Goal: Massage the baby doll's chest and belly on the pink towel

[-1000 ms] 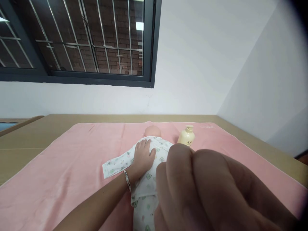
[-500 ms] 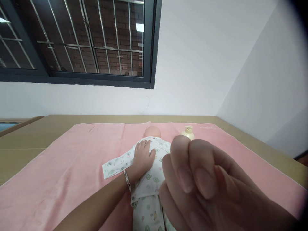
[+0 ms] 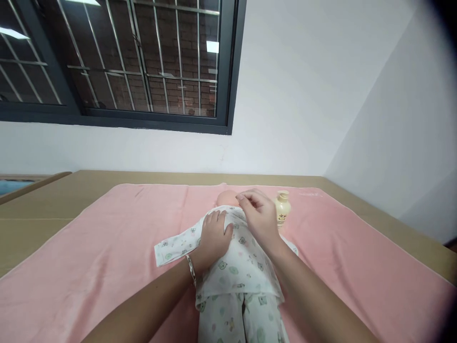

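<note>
Doll point(image 3: 246, 269) in printed clothes, on pink blanket point(image 3: 107, 238) atop counter point(image 3: 46, 205). L hand point(image 3: 214, 236) flat on its torso, thumb spread from fingers. R hand point(image 3: 260, 213) nr head, fingers curled twd thumb; can't tell if pinching sth. Cream btl point(image 3: 283, 208) just beside R hand.

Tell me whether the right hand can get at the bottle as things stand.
Probably yes: the right hand is right by the bottle in this view, and nothing visible blocks the way, though its fingers point away and are curled.
</note>
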Tool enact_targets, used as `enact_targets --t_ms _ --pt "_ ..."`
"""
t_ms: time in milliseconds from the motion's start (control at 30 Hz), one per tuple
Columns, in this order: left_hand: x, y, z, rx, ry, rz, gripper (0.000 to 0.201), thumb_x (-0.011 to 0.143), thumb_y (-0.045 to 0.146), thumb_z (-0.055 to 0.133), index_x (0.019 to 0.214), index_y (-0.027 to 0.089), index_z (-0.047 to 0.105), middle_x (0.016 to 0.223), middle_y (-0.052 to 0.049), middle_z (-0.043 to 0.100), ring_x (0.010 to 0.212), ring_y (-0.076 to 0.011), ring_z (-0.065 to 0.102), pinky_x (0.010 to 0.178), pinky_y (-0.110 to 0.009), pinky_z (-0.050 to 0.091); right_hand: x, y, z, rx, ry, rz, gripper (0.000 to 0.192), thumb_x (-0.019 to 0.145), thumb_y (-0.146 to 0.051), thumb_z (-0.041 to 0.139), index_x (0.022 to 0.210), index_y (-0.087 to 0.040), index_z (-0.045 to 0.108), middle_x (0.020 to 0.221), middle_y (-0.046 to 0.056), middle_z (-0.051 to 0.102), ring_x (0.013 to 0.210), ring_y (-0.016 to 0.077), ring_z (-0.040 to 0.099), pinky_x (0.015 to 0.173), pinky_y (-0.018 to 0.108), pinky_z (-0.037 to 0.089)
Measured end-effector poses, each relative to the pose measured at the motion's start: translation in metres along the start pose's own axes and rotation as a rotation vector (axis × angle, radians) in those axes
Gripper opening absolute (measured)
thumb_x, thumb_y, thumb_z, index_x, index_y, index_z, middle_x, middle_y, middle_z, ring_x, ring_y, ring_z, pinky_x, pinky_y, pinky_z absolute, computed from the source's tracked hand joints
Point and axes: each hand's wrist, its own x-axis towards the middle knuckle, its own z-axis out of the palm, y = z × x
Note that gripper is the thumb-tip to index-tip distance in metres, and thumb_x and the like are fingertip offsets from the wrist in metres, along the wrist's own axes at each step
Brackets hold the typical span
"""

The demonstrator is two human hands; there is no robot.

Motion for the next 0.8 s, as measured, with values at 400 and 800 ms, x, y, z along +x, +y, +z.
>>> enact_targets --t_ms 400,800 --pt "-0.011 0.022 -0.013 0.200 0.030 0.178 0.030 0.087 0.012 0.039 0.107 0.015 0.062 0.107 -0.013 0.065 0.107 -0.0297 0.057 0.099 -0.050 0.041 -0.014 0.087 0.024 -0.914 -0.474 0.013 0.036 0.097 -0.018 0.029 0.087 -0.016 0.064 0.091 0.010 0.069 0.084 0.0216 0.063 0.076 0.029 0.040" --pt "0.012 -0.007 -0.011 -0.026 -0.162 -0.137 0.041 0.092 0.036 0.041 0.121 0.012 0.056 0.127 -0.015 0.059 0.121 -0.0279 0.052 0.105 -0.043 0.039 -0.040 0.081 0.027 -0.927 -0.571 -0.085 0.045 0.093 -0.016 0.035 0.132 -0.001 0.053 0.138 0.021 0.051 0.132 0.0289 0.044 0.112 0.040 0.029"
